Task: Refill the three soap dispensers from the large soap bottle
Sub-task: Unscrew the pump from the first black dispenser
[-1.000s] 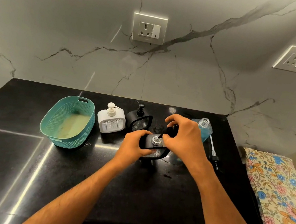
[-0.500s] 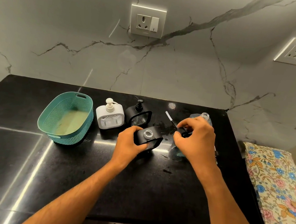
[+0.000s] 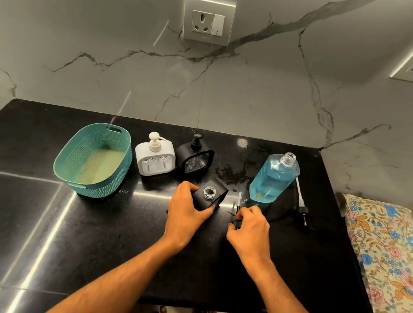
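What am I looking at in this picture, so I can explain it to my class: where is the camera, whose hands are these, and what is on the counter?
There is no machine here. A person wears a wide-angle camera on the head, so you look down at their own two bare arms over a black counter.

The left hand holds a black soap dispenser whose top is open. The right hand holds that dispenser's small black pump low by the counter.

Behind stand a white dispenser and another black dispenser, both with pumps on. To the right is the large bottle of blue soap, uncapped, with its own pump lying beside it. A teal basket sits at the left.
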Demonstrator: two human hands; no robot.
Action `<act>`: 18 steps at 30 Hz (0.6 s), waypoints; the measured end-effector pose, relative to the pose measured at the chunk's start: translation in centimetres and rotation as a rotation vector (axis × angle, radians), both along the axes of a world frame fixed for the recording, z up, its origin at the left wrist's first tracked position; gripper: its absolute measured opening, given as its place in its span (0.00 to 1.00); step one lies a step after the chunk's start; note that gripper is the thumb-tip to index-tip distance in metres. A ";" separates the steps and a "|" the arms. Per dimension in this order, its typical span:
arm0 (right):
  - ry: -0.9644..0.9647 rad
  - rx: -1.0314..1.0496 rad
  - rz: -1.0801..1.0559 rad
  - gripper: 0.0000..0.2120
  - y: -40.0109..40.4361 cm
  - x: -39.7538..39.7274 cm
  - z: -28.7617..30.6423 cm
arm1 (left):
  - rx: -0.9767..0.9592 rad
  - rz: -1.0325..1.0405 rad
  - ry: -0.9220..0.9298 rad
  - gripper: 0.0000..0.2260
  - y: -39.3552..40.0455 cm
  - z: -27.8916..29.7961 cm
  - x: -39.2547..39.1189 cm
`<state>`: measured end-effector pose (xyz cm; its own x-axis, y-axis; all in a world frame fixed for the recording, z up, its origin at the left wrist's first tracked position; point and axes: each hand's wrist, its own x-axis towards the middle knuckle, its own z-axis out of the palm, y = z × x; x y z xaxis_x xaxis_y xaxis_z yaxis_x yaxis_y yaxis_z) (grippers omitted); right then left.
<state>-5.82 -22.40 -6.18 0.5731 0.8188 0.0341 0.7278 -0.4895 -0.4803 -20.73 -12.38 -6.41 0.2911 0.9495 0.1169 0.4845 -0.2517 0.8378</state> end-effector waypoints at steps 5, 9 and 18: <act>-0.012 -0.051 0.015 0.13 -0.3 -0.3 -1.1 | -0.001 0.011 0.005 0.21 -0.3 0.1 0.1; -0.023 -0.046 0.014 0.14 -0.3 -0.3 -1.6 | -0.013 0.019 0.021 0.23 -0.5 -0.2 0.1; 0.012 -0.051 0.016 0.20 -0.4 -0.1 -2.1 | -0.039 -0.019 0.054 0.28 -1.0 -0.5 0.2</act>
<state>-5.94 -22.76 -8.32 0.5598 0.8285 -0.0150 0.7302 -0.5018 -0.4636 -20.53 -13.38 -6.95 0.3144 0.9472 0.0632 0.5245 -0.2288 0.8201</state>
